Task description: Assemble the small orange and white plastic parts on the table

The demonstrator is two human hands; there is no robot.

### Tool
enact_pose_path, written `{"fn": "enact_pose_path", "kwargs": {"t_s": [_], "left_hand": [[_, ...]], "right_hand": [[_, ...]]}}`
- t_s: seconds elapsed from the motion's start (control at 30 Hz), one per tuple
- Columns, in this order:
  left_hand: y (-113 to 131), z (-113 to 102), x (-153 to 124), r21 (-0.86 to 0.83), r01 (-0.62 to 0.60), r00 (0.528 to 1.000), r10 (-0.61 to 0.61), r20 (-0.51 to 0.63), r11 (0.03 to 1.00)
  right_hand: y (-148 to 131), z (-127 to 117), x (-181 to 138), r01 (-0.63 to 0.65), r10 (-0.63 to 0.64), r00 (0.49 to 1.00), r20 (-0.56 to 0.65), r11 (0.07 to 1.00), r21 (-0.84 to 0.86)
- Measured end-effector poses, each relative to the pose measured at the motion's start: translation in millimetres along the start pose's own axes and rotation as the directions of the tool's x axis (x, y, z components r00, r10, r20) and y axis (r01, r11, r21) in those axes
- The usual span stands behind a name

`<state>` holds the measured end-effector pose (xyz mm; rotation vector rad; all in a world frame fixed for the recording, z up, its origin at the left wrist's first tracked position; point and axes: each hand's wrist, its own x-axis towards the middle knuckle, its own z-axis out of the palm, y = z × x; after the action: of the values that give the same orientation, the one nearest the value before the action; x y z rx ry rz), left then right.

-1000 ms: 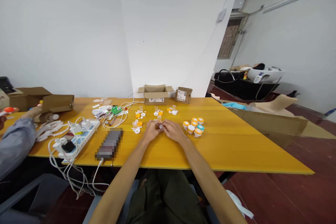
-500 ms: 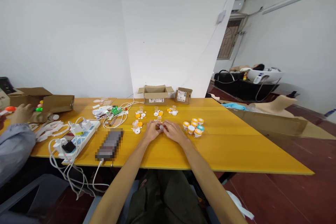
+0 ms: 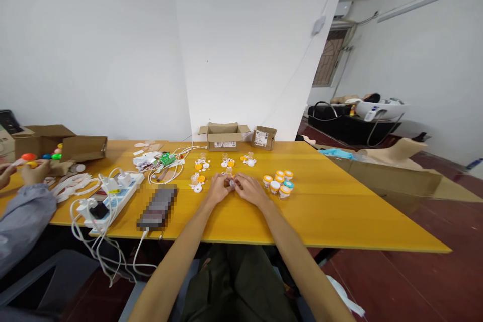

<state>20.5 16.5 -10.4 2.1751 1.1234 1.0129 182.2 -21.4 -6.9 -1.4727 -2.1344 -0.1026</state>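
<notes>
My left hand (image 3: pixel 219 187) and my right hand (image 3: pixel 246 187) meet over the table, fingers closed around a small clear plastic piece (image 3: pixel 232 182) between them. Its exact kind is too small to make out. Just beyond my fingers stands a clear plastic cup (image 3: pixel 229 170). Left of my left hand lies a group of white and orange round parts (image 3: pixel 197 188) beside another clear cup (image 3: pixel 194 179). Further back sit similar sets of parts (image 3: pixel 227 163). To the right of my right hand, several small clear jars (image 3: pixel 275 187) with orange, white and teal lids stand together.
Two cardboard boxes, one open (image 3: pixel 224 140) and a smaller one (image 3: pixel 263 138), stand against the wall. At left are a power strip (image 3: pixel 113 201) with white cables, a blurred-out phone (image 3: pixel 157 207) and a green circuit board (image 3: pixel 167 159). A co-worker's hand (image 3: pixel 35 173) handles coloured balls.
My hands and the clear piece stay almost in place. At the far left, the co-worker's hands have shifted, and more coloured balls show by the box.
</notes>
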Motion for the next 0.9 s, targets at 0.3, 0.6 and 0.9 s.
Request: {"fn": "enact_pose_path", "kwargs": {"t_s": [0.3,0.6,0.9], "left_hand": [[2.8,-1.1,0.1,0.030,-0.005,1.000,0.005,-0.003,1.000],[3.7,-0.7,-0.4,0.028,0.012,1.000,-0.012,-0.028,1.000],[8.8,-2.8,-0.9,0.141,0.031,0.999,-0.032,0.001,0.990]], "right_hand": [[0.5,-2.1,0.5,0.020,-0.019,0.999,-0.036,1.000,0.022],[10.6,-3.6,1.1,-0.095,0.090,0.992,-0.088,0.994,-0.056],[9.6,-9.5,-2.2,-0.064,0.082,0.995,0.051,0.957,-0.282]]}}
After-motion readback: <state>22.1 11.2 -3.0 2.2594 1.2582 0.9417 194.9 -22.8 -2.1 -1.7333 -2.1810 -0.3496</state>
